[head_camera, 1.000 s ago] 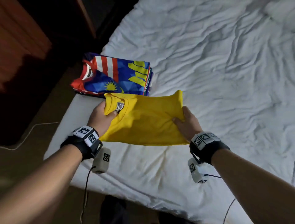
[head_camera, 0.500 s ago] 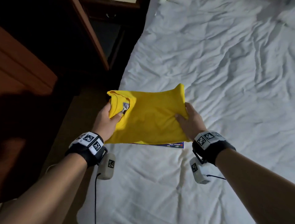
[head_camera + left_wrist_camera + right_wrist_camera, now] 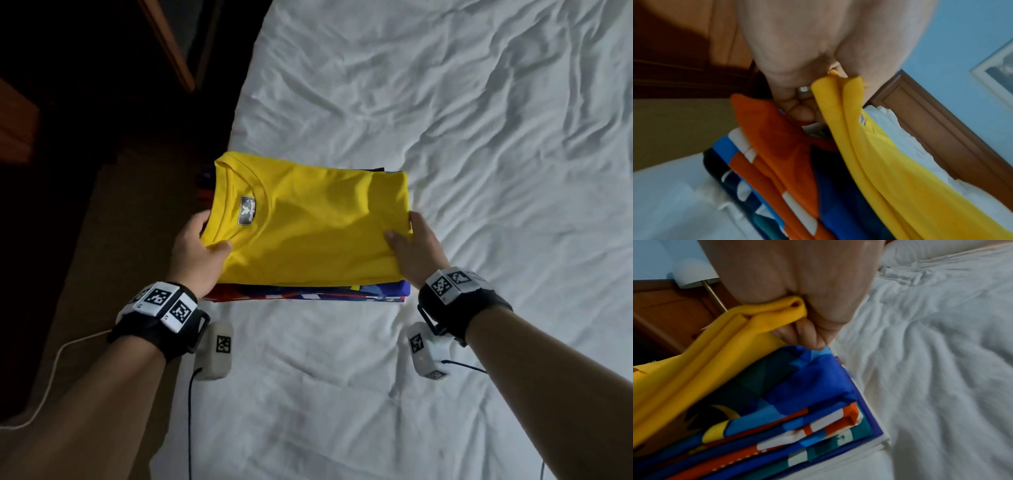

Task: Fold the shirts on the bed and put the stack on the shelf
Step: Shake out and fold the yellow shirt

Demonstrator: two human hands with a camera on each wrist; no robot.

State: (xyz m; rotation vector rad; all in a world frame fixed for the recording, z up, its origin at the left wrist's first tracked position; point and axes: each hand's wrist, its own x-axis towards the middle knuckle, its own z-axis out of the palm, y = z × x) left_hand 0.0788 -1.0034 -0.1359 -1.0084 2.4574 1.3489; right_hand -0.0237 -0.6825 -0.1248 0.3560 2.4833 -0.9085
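From the head view, a folded yellow shirt (image 3: 308, 222) sits over the patterned stack (image 3: 308, 294) at the bed (image 3: 445, 120) edge, left hand (image 3: 197, 251) and right hand (image 3: 416, 251) pinching its ends. At the left wrist, fingers (image 3: 797, 112) curl under yellow cloth above the stack, which could slide floorward. At the right wrist, the pinched yellow fold could sag open on release.

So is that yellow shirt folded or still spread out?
Folded: the yellow shirt is a neat rectangle, collar showing, layered edges pinched by both hands.
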